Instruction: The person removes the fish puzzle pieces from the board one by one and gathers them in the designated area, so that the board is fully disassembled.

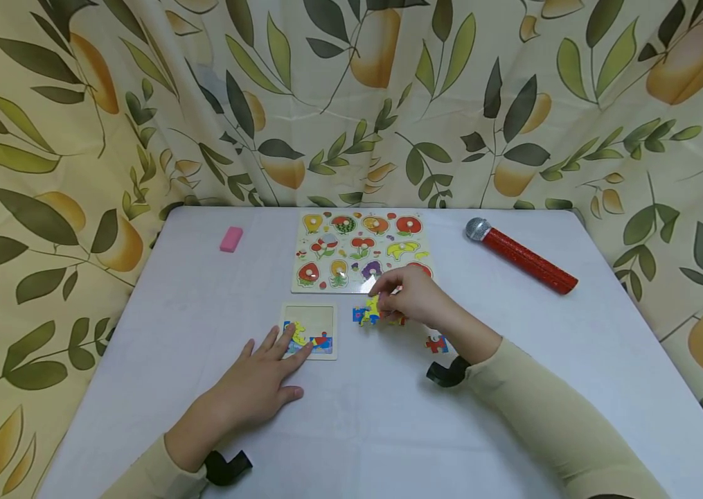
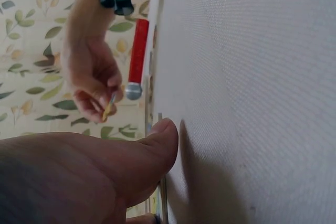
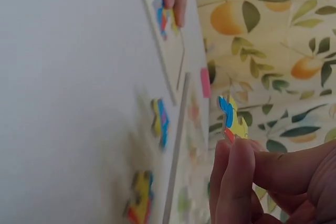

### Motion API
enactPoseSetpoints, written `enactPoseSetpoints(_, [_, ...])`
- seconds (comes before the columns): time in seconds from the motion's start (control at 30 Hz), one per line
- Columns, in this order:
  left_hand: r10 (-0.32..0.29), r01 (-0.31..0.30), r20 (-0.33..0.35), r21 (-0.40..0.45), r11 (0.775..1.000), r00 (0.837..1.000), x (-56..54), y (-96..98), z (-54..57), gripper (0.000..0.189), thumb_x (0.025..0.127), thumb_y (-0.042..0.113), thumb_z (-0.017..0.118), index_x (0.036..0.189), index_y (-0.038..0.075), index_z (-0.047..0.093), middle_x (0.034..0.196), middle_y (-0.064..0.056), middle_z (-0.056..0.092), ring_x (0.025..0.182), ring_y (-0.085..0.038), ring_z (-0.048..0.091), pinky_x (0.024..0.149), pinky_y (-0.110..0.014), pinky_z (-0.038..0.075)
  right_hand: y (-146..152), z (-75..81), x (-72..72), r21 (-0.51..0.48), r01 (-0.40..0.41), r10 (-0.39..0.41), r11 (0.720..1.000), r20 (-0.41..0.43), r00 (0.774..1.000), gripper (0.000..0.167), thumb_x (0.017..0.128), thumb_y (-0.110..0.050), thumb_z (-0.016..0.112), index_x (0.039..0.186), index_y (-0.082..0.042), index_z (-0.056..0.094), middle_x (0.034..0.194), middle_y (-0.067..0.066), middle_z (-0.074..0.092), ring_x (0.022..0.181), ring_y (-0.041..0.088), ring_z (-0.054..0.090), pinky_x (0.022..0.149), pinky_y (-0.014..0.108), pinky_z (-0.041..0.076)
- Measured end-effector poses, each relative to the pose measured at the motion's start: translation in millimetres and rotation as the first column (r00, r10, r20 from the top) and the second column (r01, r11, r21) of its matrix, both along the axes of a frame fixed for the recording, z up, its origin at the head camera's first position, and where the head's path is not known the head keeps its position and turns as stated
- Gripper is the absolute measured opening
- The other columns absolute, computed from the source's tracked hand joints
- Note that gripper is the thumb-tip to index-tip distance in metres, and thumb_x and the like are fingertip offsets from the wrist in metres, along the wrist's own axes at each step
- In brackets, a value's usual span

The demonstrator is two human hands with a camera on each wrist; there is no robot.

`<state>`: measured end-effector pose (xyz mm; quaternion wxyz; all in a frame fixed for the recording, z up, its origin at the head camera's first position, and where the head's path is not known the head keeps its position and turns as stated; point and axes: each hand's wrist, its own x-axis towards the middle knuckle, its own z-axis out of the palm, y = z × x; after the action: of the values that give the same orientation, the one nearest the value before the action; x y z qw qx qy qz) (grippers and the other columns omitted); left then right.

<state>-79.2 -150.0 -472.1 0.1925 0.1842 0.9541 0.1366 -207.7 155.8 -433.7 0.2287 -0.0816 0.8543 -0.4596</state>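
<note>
- One pink block (image 1: 230,239) lies toward the upper left of the tabletop, well apart from the hands, probably set there to be out of the way.
- Left of centre, low in the frame, the left hand (image 1: 264,378) lies flat with fingers straight and spread; its fingertips rest on the lower part of the puzzle tray (image 1: 310,315), perhaps to keep the tray and its contents from sliding.
- Just left of the frame's centre, that tray is square, shallow and pale-rimmed. Yellow, blue and red pieces (image 1: 321,342) sit along its lower part, while its upper part shows bare backing.
- Above the tray, in the upper middle, a fruit board (image 1: 356,285) lies flat, seemingly pushed back to leave working room.
- Near the centre, right of the tray, loose pieces (image 3: 161,121) lie on the cloth, likely kept there for easy reach.
- Over them, the right hand (image 1: 416,298) pinches a held piece (image 3: 229,115) between thumb and fingers. It is thin, with a curvy interlocking outline, its printed face mostly yellow with blue and some red; the edge grip appears to leave that face visible.
- At upper right, a red microphone (image 1: 522,260) lies aslant, silver head toward the board.
</note>
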Motion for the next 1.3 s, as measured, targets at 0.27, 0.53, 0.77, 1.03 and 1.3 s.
enactPoseSetpoints(0.27, [0.011, -0.01, -0.005, 0.003, 1.0, 1.0, -0.1, 0.9, 0.7, 0.074, 0.099, 0.05, 0.073, 0.165, 0.033, 0.044, 0.182, -0.008, 0.02, 0.169, -0.041, 0.014, 0.13, -0.075, 0.018, 30, -15.6, 14.3, 0.065, -0.013, 0.009, 0.998, 0.056, 0.998, 0.02, 0.094, 0.006, 0.07, 0.11, -0.003, 0.076, 0.089, 0.011, 0.066, 0.072, 0.02, 0.07, 0.064, 0.029, 0.06])
enactPoseSetpoints(0.53, [0.018, -0.018, -0.014, 0.002, 1.0, 1.0, -0.3, 1.4, 1.7, 0.074, 0.098, 0.05, 0.075, 0.164, 0.034, 0.045, 0.182, -0.009, 0.021, 0.169, -0.042, 0.014, 0.129, -0.076, 0.019, 36, -25.9, 28.0, 0.081, -0.013, 0.005, 0.997, 0.098, 0.995, 0.009, 0.096, -0.001, 0.076, 0.104, -0.005, 0.077, 0.086, 0.011, 0.072, 0.068, 0.021, 0.07, 0.063, 0.03, 0.062])
enactPoseSetpoints(0.77, [0.023, -0.023, 0.001, 0.011, 1.0, 1.0, 0.5, 1.9, 3.4, 0.073, 0.098, 0.049, 0.075, 0.164, 0.034, 0.046, 0.182, -0.009, 0.021, 0.169, -0.042, 0.014, 0.129, -0.075, 0.019, 32, -28.4, 35.0, 0.152, -0.017, 0.006, 0.988, 0.077, 0.997, 0.008, 0.095, -0.002, 0.077, 0.099, -0.009, 0.079, 0.081, 0.008, 0.073, 0.066, 0.02, 0.066, 0.06, 0.027, 0.059])
enactPoseSetpoints(1.03, [0.027, -0.027, -0.003, 0.01, 1.0, 1.0, 1.4, 2.1, 1.9, 0.073, 0.098, 0.049, 0.075, 0.164, 0.034, 0.046, 0.181, -0.009, 0.022, 0.169, -0.042, 0.015, 0.129, -0.075, 0.02, 25, -27.7, 38.1, 0.234, -0.027, 0.026, 0.972, 0.008, 1.0, 0.012, 0.093, 0.0, 0.077, 0.095, -0.012, 0.078, 0.081, 0.005, 0.071, 0.067, 0.019, 0.065, 0.06, 0.027, 0.056])
enactPoseSetpoints(1.3, [0.025, -0.025, -0.003, 0.016, 1.0, 1.0, 1.6, 1.9, 3.9, 0.073, 0.098, 0.049, 0.076, 0.163, 0.033, 0.047, 0.181, -0.009, 0.023, 0.169, -0.042, 0.015, 0.129, -0.075, 0.02, 22, -31.3, 38.1, 0.291, -0.029, 0.042, 0.956, -0.038, 0.998, 0.014, 0.091, 0.0, 0.078, 0.092, -0.015, 0.078, 0.081, 0.003, 0.07, 0.072, 0.019, 0.063, 0.062, 0.028, 0.054])
